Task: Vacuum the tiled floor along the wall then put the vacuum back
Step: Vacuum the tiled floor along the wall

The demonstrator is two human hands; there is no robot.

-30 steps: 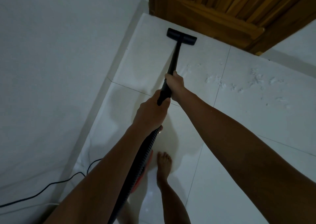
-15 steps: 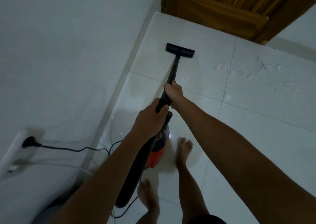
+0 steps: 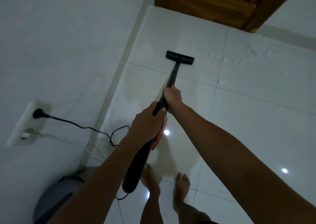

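I hold a black stick vacuum with both hands. Its flat floor head (image 3: 179,57) rests on the white tiled floor (image 3: 256,121), a short way right of the white wall (image 3: 59,44). My right hand (image 3: 172,98) grips the black wand (image 3: 172,76) higher up. Just behind it, my left hand (image 3: 147,121) is closed around the black handle. The vacuum's orange and black body (image 3: 136,165) slants down between my forearms. White crumbs of debris (image 3: 239,57) lie scattered on the tiles right of the head.
A wooden door (image 3: 213,1) closes the far end. The black power cord (image 3: 89,128) runs from a plug in the wall socket (image 3: 28,122) and loops on the floor by the wall. A grey round object (image 3: 56,198) sits lower left. My bare feet (image 3: 167,186) stand below the vacuum.
The floor head has been pulled back from the door toward me along the wall. I have stepped backwards; the socket and cord have come further into view.
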